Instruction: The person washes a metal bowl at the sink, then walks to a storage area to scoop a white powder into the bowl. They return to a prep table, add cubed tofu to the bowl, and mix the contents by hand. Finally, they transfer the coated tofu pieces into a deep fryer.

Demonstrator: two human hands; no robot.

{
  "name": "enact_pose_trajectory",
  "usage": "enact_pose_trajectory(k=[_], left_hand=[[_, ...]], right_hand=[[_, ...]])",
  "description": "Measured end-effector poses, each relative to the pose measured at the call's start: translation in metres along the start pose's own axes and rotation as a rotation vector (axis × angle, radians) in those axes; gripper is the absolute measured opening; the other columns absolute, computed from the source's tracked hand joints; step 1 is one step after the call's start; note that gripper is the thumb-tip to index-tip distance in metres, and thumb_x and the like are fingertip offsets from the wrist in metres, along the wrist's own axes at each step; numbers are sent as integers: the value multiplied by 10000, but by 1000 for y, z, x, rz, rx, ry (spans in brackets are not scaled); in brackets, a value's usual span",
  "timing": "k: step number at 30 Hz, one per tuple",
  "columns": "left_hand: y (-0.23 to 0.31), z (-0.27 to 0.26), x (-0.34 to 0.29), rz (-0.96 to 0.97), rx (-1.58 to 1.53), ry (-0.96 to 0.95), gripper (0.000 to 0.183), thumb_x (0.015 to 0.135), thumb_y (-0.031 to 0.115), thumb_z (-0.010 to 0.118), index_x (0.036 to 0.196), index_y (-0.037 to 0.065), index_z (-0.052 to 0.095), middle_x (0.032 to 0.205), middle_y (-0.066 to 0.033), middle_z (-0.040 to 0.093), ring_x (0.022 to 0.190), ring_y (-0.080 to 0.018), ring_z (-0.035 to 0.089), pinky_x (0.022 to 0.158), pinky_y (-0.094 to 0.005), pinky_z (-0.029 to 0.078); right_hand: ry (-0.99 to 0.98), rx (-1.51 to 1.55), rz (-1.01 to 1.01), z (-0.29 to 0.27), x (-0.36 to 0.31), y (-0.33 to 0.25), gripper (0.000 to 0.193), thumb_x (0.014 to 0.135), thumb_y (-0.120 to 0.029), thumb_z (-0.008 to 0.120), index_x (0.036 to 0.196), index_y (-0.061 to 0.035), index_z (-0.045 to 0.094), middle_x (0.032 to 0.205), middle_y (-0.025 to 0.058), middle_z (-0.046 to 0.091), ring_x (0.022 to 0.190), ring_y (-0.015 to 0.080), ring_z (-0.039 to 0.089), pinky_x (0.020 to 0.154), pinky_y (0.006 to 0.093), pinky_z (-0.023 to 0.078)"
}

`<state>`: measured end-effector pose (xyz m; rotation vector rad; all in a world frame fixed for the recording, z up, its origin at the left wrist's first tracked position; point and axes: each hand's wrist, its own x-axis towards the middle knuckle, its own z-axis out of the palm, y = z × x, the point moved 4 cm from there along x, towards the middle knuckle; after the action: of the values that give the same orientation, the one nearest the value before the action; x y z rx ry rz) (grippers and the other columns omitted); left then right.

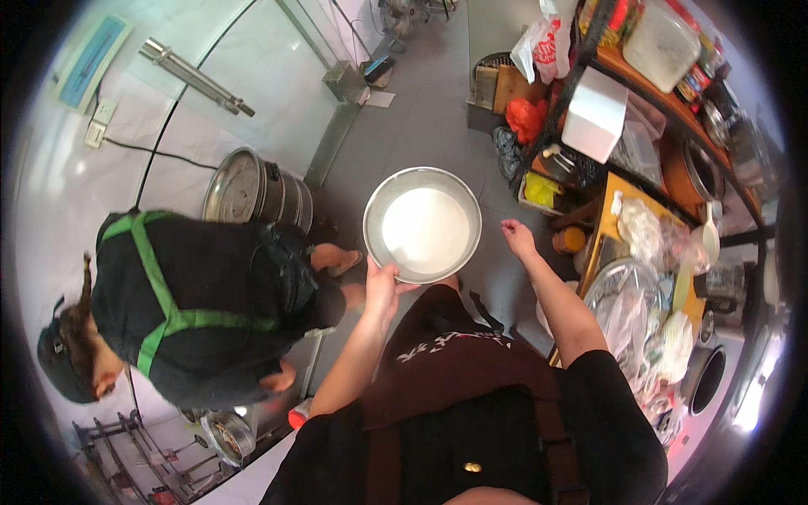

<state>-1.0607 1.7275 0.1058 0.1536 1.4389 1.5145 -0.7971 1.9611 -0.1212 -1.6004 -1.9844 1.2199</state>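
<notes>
Standing at left is 1 co-worker (pixel 223 273) in black with green straps (pixel 175 321). A round silver metal bowl (pixel 374 224) of white contents (pixel 425 231) occupies the centre, the left hand (pixel 383 284) curled around its near rim; the right hand (pixel 518 239) is apart, half-open, seemingly empty.

Here are two bare hands (pixel 385 282) of the wearer (pixel 471 429), one metal bowl (pixel 373 223) with white contents (pixel 425 233), one co-worker (pixel 194 295), one white foam box (pixel 594 114).
</notes>
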Motion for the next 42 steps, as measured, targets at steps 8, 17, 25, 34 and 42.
enact_pose_trajectory(k=[8, 17, 25, 34, 42], left_hand=[[74, 89, 207, 19, -42, -14, 709, 818, -40, 379, 1477, 136, 188, 1285, -202, 500, 916, -323, 679, 567, -352, 639], [208, 120, 369, 219, 41, 77, 821, 792, -70, 358, 1536, 172, 112, 1356, -196, 450, 1003, -320, 658, 555, -333, 641], [300, 99, 508, 249, -128, 322, 782, 799, -61, 367, 1518, 145, 138, 1344, -184, 455, 979, -315, 658, 553, -341, 640], [425, 118, 715, 251, -444, 286, 720, 808, -32, 427, 1474, 154, 225, 1296, -166, 480, 989, -313, 633, 611, -389, 641], [527, 150, 936, -102, -202, 67, 696, 805, -22, 443, 1458, 126, 252, 1321, -181, 477, 1017, -329, 633, 661, -410, 637]], right_hand=[[-24, -200, 255, -68, 123, 35, 262, 890, -246, 640, 1066, -60, 699, 973, 137, 719, 927, 263, 687, 823, 356, 521], [7, -181, 32, -44, 338, -31, 261, 871, -214, 619, 1048, -44, 705, 904, 132, 722, 857, 260, 692, 771, 374, 524], [-247, -272, -47, 46, 602, -135, 254, 872, -240, 619, 1034, -63, 701, 952, 152, 715, 907, 297, 684, 823, 389, 524], [-248, -173, 74, 195, 836, -399, 417, 872, -219, 594, 1259, -65, 604, 1190, 172, 662, 1089, 331, 645, 927, 408, 509], [79, -39, -14, 67, 1047, -447, 307, 875, -237, 600, 1126, -76, 674, 1072, 152, 701, 993, 325, 664, 845, 408, 518]])
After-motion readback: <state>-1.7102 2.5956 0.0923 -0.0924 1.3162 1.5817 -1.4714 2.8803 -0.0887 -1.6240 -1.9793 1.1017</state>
